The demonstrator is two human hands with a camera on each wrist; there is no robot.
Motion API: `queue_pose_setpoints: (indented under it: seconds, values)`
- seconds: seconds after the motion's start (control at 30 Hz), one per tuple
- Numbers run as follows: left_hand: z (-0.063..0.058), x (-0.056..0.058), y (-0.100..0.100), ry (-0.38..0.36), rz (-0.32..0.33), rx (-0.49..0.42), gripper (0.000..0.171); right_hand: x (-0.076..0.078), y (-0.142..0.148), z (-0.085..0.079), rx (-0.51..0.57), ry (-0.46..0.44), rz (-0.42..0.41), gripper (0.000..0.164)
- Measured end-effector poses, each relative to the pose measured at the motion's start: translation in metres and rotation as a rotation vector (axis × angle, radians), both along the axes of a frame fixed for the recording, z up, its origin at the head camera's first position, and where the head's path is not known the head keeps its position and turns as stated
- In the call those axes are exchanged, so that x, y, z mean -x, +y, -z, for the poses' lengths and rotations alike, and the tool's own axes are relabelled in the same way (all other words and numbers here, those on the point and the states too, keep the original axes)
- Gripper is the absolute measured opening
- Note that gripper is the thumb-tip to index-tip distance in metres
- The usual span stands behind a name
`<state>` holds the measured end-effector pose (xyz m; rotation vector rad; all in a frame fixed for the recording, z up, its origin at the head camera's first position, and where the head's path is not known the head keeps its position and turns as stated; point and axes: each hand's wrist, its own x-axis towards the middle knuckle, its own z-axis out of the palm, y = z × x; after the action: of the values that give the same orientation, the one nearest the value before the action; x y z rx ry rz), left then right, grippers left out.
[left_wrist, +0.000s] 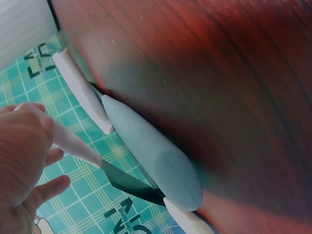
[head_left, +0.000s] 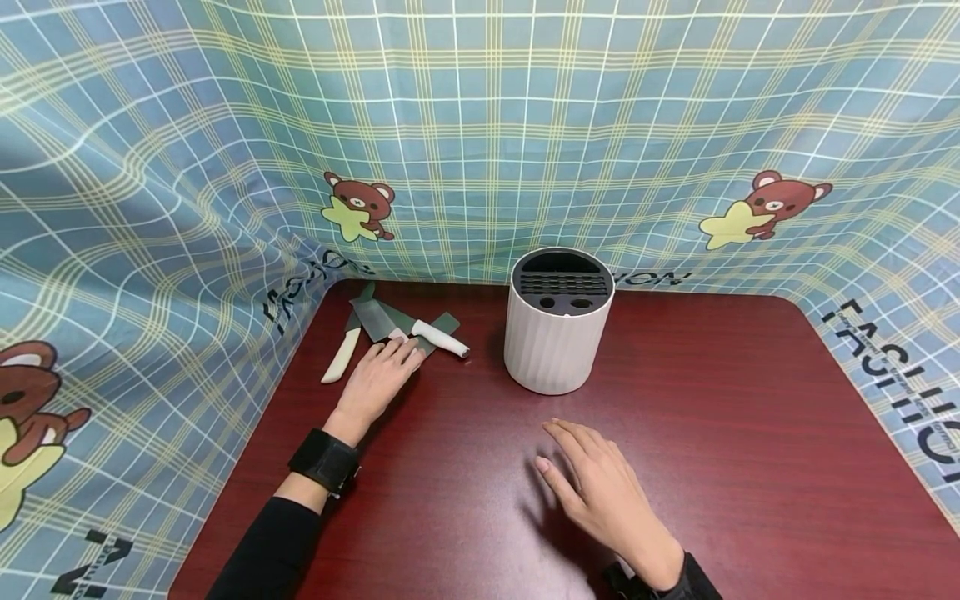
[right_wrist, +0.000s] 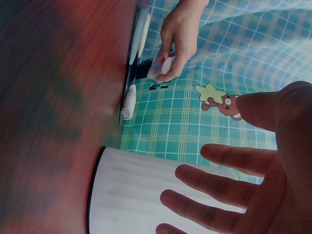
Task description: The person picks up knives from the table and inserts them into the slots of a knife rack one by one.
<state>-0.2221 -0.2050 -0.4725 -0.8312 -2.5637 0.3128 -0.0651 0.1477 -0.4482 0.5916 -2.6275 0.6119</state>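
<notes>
My left hand (head_left: 382,379) pinches the white handle (left_wrist: 73,144) of a knife whose dark blade (left_wrist: 131,185) points down toward the pile in the left wrist view. Around it on the table lie several more knives: one with a cream handle (head_left: 341,357) to the left, one with a white handle (head_left: 441,340) to the right. A thick grey handle (left_wrist: 151,151) lies close by in the left wrist view; the hand hides part of it from the head view. My right hand (head_left: 600,487) hovers over the table, fingers spread and holding nothing, in front of the white knife block (head_left: 555,354).
The round, ribbed block stands upright near the back, with slots and holes in its dark top (head_left: 562,285). A checked cloth (head_left: 487,150) with bear prints rises behind and beside the dark red table (head_left: 712,392).
</notes>
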Motion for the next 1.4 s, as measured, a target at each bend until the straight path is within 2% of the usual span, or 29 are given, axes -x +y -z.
queue_pose_setpoints:
  seconds: [0.27, 0.67, 0.93, 1.13, 1.4]
  values:
    - [-0.004, 0.002, -0.002, 0.036, -0.027, -0.004, 0.041, 0.001, 0.001, 0.001, 0.001, -0.006, 0.016, 0.047]
    - [-0.014, 0.006, -0.009, 0.120, -0.050, -0.106, 0.037, 0.005, 0.002, 0.000, 0.019, 0.014, 0.007, 0.046]
    - [-0.019, 0.008, -0.012, 0.209, -0.044, -0.144, 0.031, 0.007, 0.002, -0.001, 0.011, 0.020, 0.013, 0.047]
    - [-0.022, 0.008, -0.013, 0.243, -0.048, -0.148, 0.029, 0.009, 0.004, -0.003, 0.013, 0.036, 0.023, 0.047]
    - [-0.028, 0.006, -0.015, 0.269, -0.046, -0.219, 0.030, 0.012, 0.006, -0.005, 0.015, 0.037, 0.025, 0.047]
